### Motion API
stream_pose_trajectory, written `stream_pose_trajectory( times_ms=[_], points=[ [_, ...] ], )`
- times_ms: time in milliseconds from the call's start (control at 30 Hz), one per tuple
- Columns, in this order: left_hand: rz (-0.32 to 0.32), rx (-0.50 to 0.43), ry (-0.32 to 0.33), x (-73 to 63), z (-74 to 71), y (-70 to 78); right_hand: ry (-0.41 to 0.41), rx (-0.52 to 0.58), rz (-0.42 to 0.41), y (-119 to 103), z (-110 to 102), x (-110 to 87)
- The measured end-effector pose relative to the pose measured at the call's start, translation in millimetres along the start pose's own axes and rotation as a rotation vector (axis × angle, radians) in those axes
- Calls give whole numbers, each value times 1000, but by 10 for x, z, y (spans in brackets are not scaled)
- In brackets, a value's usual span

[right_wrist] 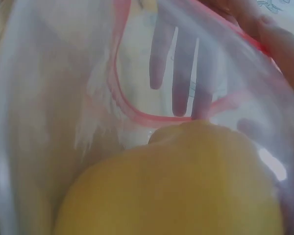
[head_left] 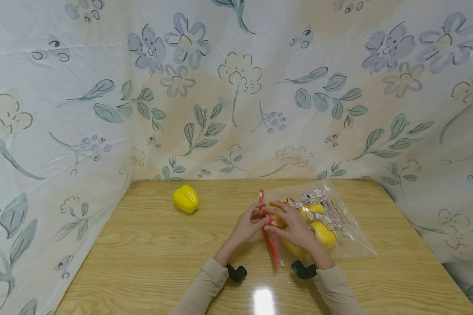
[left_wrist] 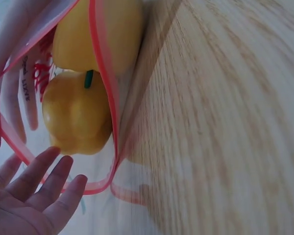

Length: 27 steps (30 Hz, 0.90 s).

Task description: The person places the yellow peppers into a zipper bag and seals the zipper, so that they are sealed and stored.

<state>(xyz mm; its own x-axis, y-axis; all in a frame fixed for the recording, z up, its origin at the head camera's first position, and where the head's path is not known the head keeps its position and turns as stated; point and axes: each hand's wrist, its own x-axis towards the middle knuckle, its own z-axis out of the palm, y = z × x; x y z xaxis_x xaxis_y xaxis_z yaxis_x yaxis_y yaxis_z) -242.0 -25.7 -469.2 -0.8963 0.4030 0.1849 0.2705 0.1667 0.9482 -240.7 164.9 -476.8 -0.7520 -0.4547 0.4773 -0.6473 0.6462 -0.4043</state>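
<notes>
A clear zip bag [head_left: 348,227] with a red seal lies on the table, printed with cartoon figures. Inside are yellow bell peppers [head_left: 324,235], one showing a green stem in the left wrist view. My left hand [head_left: 246,225] is at the parted mouth, its fingers [left_wrist: 59,171] spread and straight near the red rim [left_wrist: 110,83]. On the bag's other side, my right hand [head_left: 295,225] touches the film with long, straight fingers [left_wrist: 27,98] seen through it. Its thumb's contact with the rim is unclear. Another yellow bell pepper [head_left: 186,199] sits alone at the back left.
The wooden table [head_left: 142,262] has a floral cloth [head_left: 236,109] hanging behind it and along both sides. Black wrist mounts [head_left: 236,273] sit by the cuffs of both sleeves.
</notes>
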Motion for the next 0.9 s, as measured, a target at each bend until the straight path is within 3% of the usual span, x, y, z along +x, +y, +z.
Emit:
stream_pose_trajectory(
  times_ms=[100,200,333,900],
  points=[
    [-7,4,14,42,14,-136,-16,-6,-4,-1,0,0],
    [-6,1,9,35,3,-116,-26,-4,5,-10,-5,6],
    [1,-16,-24,-9,-35,41,-34,2,26,-18,-15,5],
    [33,-20,-75,-53,-80,-38,21,9,17,-27,-18,-6]
  ],
)
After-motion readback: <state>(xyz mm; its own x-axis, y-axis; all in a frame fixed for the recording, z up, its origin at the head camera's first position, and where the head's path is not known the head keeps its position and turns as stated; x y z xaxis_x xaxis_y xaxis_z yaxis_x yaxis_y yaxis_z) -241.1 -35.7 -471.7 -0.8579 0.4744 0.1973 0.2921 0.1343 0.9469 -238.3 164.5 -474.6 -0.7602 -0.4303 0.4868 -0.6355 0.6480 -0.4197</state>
